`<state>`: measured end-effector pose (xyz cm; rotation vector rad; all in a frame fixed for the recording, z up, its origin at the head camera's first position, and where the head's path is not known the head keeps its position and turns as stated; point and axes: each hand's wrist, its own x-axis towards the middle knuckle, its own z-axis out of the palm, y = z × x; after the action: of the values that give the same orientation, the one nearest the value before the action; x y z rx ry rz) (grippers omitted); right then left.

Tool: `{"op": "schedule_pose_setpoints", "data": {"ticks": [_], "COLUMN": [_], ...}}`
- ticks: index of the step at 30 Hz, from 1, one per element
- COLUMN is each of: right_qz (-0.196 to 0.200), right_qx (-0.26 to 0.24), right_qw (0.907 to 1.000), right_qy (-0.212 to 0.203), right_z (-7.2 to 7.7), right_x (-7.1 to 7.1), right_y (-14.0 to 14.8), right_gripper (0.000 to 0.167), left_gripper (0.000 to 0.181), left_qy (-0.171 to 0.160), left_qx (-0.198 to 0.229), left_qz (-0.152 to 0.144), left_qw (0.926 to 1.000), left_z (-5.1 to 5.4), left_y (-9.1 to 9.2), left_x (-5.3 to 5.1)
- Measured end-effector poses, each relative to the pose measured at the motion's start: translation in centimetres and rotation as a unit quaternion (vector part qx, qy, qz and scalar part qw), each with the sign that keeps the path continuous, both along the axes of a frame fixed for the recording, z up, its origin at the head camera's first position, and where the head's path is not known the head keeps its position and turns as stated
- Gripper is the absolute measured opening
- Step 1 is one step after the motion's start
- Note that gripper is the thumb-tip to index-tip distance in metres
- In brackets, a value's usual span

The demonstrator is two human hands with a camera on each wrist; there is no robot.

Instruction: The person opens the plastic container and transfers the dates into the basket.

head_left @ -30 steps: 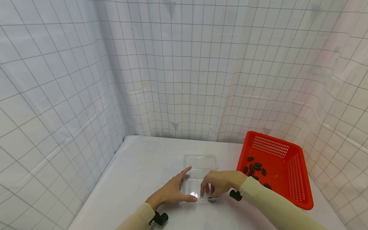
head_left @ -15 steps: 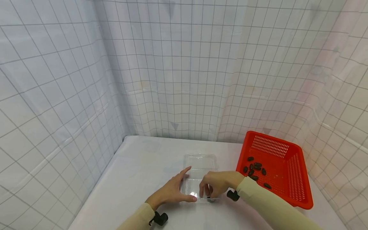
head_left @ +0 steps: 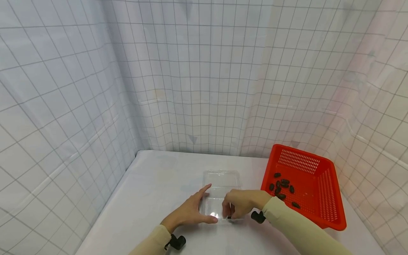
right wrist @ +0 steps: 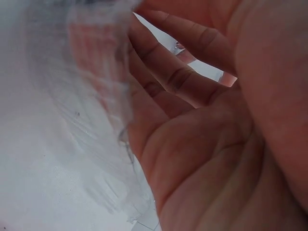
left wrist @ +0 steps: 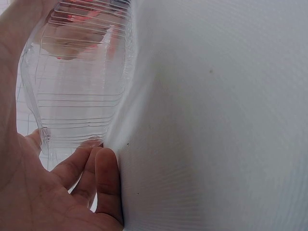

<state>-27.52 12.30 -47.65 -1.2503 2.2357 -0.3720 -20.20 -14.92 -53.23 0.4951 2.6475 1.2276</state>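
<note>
A clear plastic clamshell box (head_left: 208, 205) lies on the white tabletop with its lid (head_left: 222, 179) folded back, away from me. My left hand (head_left: 189, 211) is spread at the box's near left corner, thumb along the front edge and fingers against the left side. In the left wrist view, its fingers (left wrist: 107, 175) touch the ribbed wall. My right hand (head_left: 239, 203) reaches down into the box's right front part, fingertips bent around a small dark piece (head_left: 229, 217). The fingers mostly hide that piece, and the right wrist view shows only the palm and the blurred box wall.
To the right stands a red perforated plastic basket (head_left: 326, 191). Several dark brown oval pieces (head_left: 284, 181) lie in its left part. White grid-patterned curtains (head_left: 197, 88) enclose the table at the back and both sides. My right forearm passes in front of the basket.
My right fingertips and the dark piece have shifted slightly within the box's front right corner. The left hand keeps its place at the box, and the basket and its pieces look the same.
</note>
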Motion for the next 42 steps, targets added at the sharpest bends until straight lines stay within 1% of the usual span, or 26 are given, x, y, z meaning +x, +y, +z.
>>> {"op": "schedule_pose_setpoints", "data": {"ticks": [7, 12, 16, 19, 23, 30, 37, 42], "right_qz": [-0.008, -0.008, -0.009, -0.013, -0.018, -0.021, -0.021, -0.023], "right_qx": [-0.016, -0.033, -0.045, -0.054, -0.065, -0.083, -0.119, -0.139], "right_qw": [0.9998, 0.9994, 0.9989, 0.9984, 0.9976, 0.9963, 0.9927, 0.9899], "right_qy": [0.0, 0.001, -0.001, -0.011, -0.016, -0.012, -0.004, -0.006], "right_z": [0.0, -0.5, -0.9, -1.1, -1.0, -0.9, -0.9, -0.9], "right_x": [0.0, 0.0, 0.0, 0.0, 0.1, -0.2, -0.3, 0.0], "right_y": [0.2, 0.3, 0.3, 0.3, 0.5, 0.8, 0.9, 1.0], "right_gripper": [0.02, 0.021, 0.022, 0.022, 0.021, 0.018, 0.019, 0.018], "left_gripper": [0.131, 0.13, 0.13, 0.13, 0.129, 0.13, 0.129, 0.132], "left_qy": [-0.002, -0.002, -0.003, -0.002, -0.004, -0.005, -0.001, 0.009], "left_qx": [0.001, 0.004, 0.002, 0.001, 0.001, 0.001, 0.002, 0.01], "left_qz": [-0.003, -0.003, -0.002, -0.002, -0.001, 0.0, -0.002, -0.007], "left_qw": [1.0, 1.0, 1.0, 1.0, 1.0, 1.0, 1.0, 0.9999], "left_z": [-0.1, -0.3, -0.3, -0.2, 0.0, 0.2, 0.0, -0.1], "left_y": [-0.1, -0.1, -0.2, -0.2, -0.1, -0.1, -0.2, -0.3], "left_x": [-0.3, -0.4, -0.4, -0.2, 0.0, -0.2, -0.5, -0.4]}}
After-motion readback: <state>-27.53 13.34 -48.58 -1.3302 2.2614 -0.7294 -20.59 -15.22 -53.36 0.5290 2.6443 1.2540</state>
